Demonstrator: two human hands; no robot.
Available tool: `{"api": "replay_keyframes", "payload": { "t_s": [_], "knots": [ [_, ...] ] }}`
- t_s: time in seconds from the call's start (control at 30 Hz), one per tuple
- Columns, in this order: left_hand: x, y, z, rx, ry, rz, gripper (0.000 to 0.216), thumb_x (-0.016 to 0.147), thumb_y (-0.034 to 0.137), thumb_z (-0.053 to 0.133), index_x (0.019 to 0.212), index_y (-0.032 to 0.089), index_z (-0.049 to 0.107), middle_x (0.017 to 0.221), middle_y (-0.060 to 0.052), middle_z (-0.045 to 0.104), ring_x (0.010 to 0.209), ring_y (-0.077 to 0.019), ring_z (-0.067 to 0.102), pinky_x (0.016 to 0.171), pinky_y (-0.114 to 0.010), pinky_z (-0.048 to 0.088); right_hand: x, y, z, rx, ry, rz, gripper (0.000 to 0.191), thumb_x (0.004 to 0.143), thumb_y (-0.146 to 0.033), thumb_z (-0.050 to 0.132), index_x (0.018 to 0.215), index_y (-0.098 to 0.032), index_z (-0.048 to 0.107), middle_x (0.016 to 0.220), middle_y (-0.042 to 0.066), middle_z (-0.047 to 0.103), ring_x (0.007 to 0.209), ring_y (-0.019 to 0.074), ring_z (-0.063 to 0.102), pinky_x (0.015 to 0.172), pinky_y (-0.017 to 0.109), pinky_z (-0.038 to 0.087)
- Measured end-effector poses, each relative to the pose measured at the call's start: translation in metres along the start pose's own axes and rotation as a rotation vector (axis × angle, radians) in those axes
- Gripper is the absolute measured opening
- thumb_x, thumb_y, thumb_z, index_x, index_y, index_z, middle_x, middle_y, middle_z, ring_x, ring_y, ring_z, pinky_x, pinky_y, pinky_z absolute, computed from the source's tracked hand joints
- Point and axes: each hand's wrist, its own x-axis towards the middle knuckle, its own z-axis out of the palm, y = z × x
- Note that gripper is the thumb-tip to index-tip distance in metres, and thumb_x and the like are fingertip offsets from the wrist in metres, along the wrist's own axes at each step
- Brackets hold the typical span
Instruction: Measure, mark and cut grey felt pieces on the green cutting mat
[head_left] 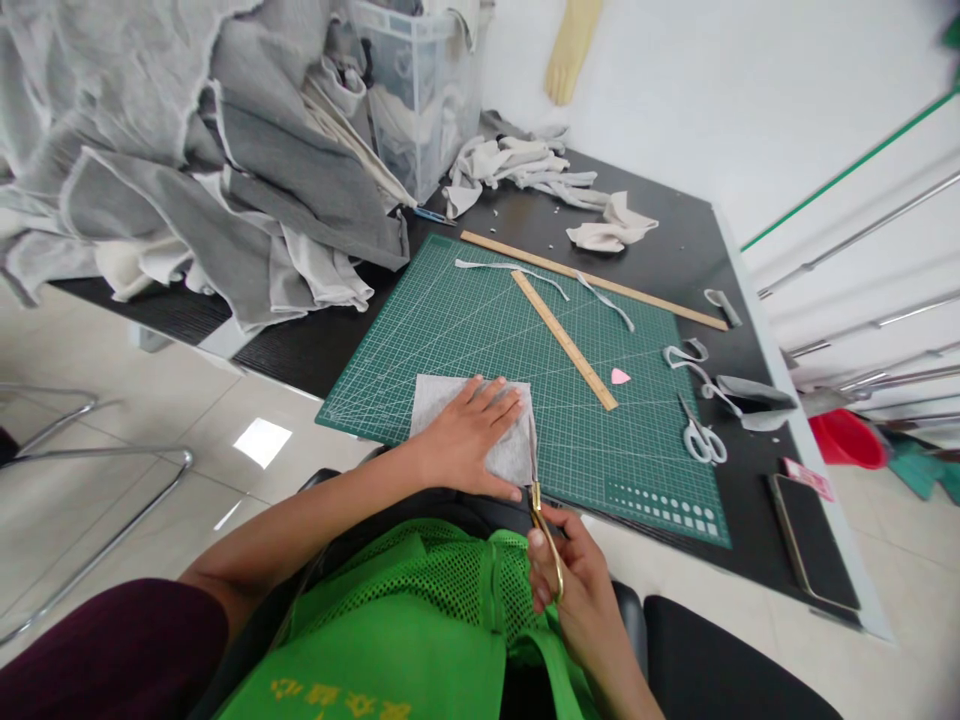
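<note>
My left hand (469, 435) lies flat, fingers spread, on a small grey fabric square (439, 395) at the near edge of the green cutting mat (480, 320). My right hand (574, 590) is closed round the gold handles of a pair of scissors (541, 510). The scissor blades run up along the right edge of the fabric square, beside my left fingertips. A thin strip of fabric hangs at that edge.
Two wooden rulers (564, 340) (592, 280) and a pink chalk piece (620, 377) lie on the mat. White scissors (701, 437), fabric scraps (739, 390) and a phone (811, 545) sit right. A grey fabric pile (225, 180) and a clear bin (420, 90) stand at the back left.
</note>
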Motion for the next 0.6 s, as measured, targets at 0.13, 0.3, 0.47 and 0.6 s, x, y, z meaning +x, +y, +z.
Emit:
{"api": "replay_keyframes", "payload": {
  "t_s": [0.13,0.3,0.47,0.6],
  "knots": [
    [0.0,0.0,-0.001,-0.01,0.003,-0.005,0.118,0.072,0.093,0.04,0.155,0.011,0.027,0.162,-0.017,0.026,0.152,-0.0377,0.012,0.123,-0.055,-0.003,0.0,0.0,-0.002,0.002,0.009,0.01,0.045,0.087,-0.054,0.069,0.113,-0.022,0.051,0.056,-0.01,0.047,0.04,0.0074,0.039,0.039,0.019,0.038],
    [0.0,0.001,-0.004,-0.015,0.008,-0.002,0.113,0.074,0.088,0.044,0.154,0.01,0.028,0.162,-0.018,0.026,0.152,-0.0372,0.012,0.123,-0.055,-0.002,0.002,0.002,-0.006,0.033,-0.012,0.021,0.044,0.087,-0.054,0.07,0.111,-0.022,0.052,0.056,-0.01,0.046,0.04,0.0075,0.039,0.039,0.02,0.04],
    [-0.001,0.002,-0.007,-0.043,0.02,-0.013,0.113,0.075,0.087,0.047,0.153,0.009,0.028,0.16,-0.018,0.03,0.152,-0.0372,0.013,0.123,-0.055,-0.001,0.002,0.001,-0.005,0.04,0.003,0.05,0.046,0.082,-0.056,0.073,0.109,-0.023,0.054,0.054,-0.01,0.046,0.039,0.0086,0.039,0.039,0.021,0.039],
    [-0.002,0.002,-0.011,-0.048,0.034,-0.019,0.11,0.078,0.086,0.045,0.153,0.008,0.028,0.161,-0.019,0.028,0.153,-0.0361,0.012,0.124,-0.054,0.003,0.002,-0.001,0.001,0.035,0.087,0.067,0.055,0.074,-0.06,0.078,0.107,-0.021,0.057,0.046,-0.011,0.045,0.034,0.0095,0.038,0.037,0.022,0.036]
  ]
}}
